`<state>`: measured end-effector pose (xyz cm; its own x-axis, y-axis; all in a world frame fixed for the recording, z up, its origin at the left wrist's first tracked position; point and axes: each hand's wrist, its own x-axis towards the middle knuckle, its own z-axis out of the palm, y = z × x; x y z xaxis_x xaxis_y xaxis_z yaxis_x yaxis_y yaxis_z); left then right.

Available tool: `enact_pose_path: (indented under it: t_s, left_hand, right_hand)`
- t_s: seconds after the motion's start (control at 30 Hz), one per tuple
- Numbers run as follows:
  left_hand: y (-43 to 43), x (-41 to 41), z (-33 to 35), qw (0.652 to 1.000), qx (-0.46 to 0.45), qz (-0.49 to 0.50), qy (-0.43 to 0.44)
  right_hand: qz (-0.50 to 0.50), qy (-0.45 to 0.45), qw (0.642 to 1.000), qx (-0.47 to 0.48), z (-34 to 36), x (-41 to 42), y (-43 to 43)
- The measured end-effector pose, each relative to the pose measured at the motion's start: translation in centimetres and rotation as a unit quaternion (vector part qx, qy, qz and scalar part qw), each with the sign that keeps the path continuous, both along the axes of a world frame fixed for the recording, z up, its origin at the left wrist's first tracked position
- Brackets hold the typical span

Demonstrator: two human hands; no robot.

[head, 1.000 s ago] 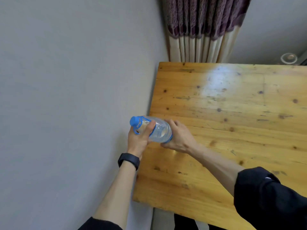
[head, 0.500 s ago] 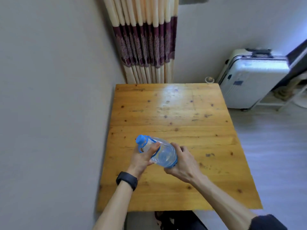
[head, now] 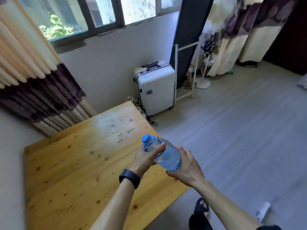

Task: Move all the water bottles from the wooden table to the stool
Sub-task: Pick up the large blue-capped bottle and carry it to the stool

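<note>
A clear water bottle (head: 166, 155) with a blue cap and blue base is held tilted in the air over the right edge of the wooden table (head: 71, 163). My left hand (head: 146, 158) grips its neck, thumb across the front. My right hand (head: 186, 166) grips its lower end from the right. No other bottle shows on the table, and no stool is in view.
A white suitcase (head: 155, 87) stands against the wall beyond the table. A white rack and a fan stand (head: 202, 80) are further right, near a curtain. Grey floor (head: 240, 138) spreads to the right. A slippered foot (head: 201, 206) shows by the table's near corner.
The view has swung up and to the right, from the wall and tabletop to the room. Both hands keep hold of the bottle, which now hangs over the table's right edge.
</note>
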<state>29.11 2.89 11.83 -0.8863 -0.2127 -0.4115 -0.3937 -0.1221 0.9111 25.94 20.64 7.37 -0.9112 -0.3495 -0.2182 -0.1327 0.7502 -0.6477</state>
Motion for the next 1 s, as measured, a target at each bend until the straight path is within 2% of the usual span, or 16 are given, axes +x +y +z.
enact_pose_path:
  t_s: [0.23,0.43,0.77,1.0]
  left_hand:
    - [15.4,-13.6,1.0,0.993,0.022,-0.113,0.012]
    - [24.3,-23.4,1.7,0.987,0.044,-0.157,0.003]
    - [34.9,-39.9,2.0,0.967,0.034,-0.253,-0.015]
    - [42.1,-55.6,2.4,0.95,0.021,-0.311,-0.014]
  right_hand:
    - [-0.087,0.019,0.996,0.03,0.4,-10.8,15.9]
    - [-0.126,0.03,0.989,0.07,2.5,-18.6,25.5]
    - [-0.207,-0.017,0.977,0.056,2.8,-31.4,35.3]
    - [-0.283,-0.034,0.957,0.055,3.8,-44.6,41.4]
